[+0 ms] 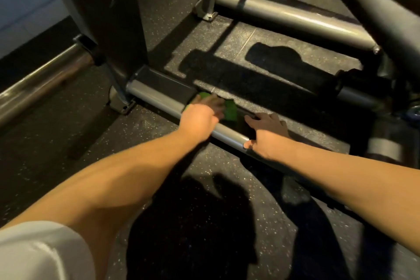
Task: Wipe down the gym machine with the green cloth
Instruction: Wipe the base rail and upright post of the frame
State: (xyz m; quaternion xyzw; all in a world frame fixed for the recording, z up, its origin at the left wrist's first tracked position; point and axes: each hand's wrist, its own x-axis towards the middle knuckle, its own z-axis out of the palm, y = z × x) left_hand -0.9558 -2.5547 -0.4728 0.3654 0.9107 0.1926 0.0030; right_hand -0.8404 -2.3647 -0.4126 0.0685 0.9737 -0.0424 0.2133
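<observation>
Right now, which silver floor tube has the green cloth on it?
The near tube, where the left hand presses the green cloth. The far tube and left tube have none.

Speckled dark rubber floor (145,125), white wall (27,11) behind

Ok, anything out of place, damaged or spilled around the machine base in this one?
Nothing stands out. The left hand presses the green cloth on the low silver base tube, the right hand rests open on the same tube, and the speckled rubber floor shows no spill. Dim light hides fine detail.
</observation>
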